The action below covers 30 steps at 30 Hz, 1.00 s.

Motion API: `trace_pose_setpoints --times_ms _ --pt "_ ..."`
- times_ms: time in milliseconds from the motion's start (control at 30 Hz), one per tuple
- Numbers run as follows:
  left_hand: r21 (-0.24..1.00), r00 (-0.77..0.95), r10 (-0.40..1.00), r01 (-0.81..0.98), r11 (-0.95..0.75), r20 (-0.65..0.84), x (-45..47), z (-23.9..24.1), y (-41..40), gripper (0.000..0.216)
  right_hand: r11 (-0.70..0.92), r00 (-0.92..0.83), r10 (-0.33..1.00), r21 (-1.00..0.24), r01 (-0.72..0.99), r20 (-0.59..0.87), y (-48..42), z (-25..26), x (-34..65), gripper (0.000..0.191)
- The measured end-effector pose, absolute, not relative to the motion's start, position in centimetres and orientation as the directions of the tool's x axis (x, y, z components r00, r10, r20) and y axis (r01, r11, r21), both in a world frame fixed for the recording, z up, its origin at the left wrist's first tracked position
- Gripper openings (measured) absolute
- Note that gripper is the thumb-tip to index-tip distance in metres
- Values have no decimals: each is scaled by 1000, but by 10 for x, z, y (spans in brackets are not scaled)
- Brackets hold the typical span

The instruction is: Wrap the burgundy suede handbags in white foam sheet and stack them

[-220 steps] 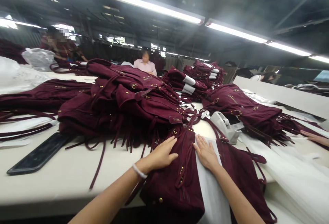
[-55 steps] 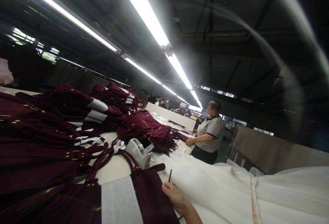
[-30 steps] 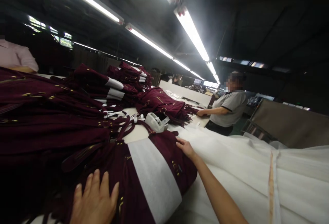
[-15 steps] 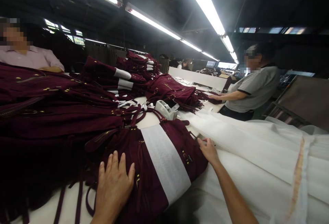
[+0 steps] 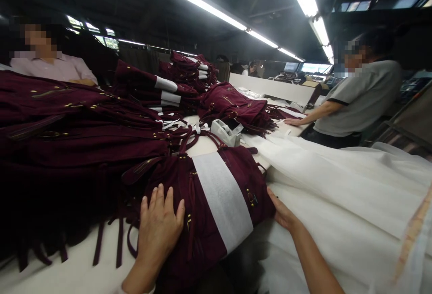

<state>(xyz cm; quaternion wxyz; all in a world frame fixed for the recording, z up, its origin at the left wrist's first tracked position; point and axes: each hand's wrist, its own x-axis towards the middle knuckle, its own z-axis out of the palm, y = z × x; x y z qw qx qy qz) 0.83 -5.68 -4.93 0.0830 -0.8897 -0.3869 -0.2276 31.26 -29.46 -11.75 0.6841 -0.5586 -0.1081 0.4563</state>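
Note:
In front of me lies a maroon handbag [image 5: 232,168] with brass fittings and carrying handles. A white paper band [image 5: 224,206] runs across its middle. My left hand [image 5: 162,217] rests flat on the bag's left part, fingers stretched out. At the bag's right edge, my right hand [image 5: 283,210] touches the side with its fingers extended; some of them are hidden. The handles curve toward a grey-white tape dispenser [image 5: 225,133] behind the bag.
A large heap of maroon bags [image 5: 84,123] fills the left side. More banded bags [image 5: 168,91] are stacked behind. White sheeting [image 5: 324,181] drapes over the right side. One co-worker [image 5: 364,91] stands at the far right of the table, another person [image 5: 54,66] at the far left.
My right hand has shifted down along the bag's right edge, from its upper corner to its side. My left hand stays flat on the bag. The view has turned slightly left.

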Motion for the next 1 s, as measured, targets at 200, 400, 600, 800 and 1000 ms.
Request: trace_pose_setpoints --times_ms 200,400,600,800,1000 --pt "50 600 660 722 -690 452 7 -45 -60 60 150 652 718 -863 -483 -241 -296 -128 298 49" --pt "27 616 640 710 -703 459 8 -44 -60 63 76 502 801 -777 -625 -326 -309 -122 293 61" --pt "25 613 651 719 -694 448 7 -41 -60 62 282 563 790 -671 -686 -244 -306 -134 296 46" --pt "23 607 665 731 -682 435 6 -39 -62 61 409 619 750 -572 -711 -233 -294 -153 291 40" --pt "29 597 669 737 -676 443 4 -41 -58 62 583 782 584 -557 -591 -218 -278 -155 280 34"
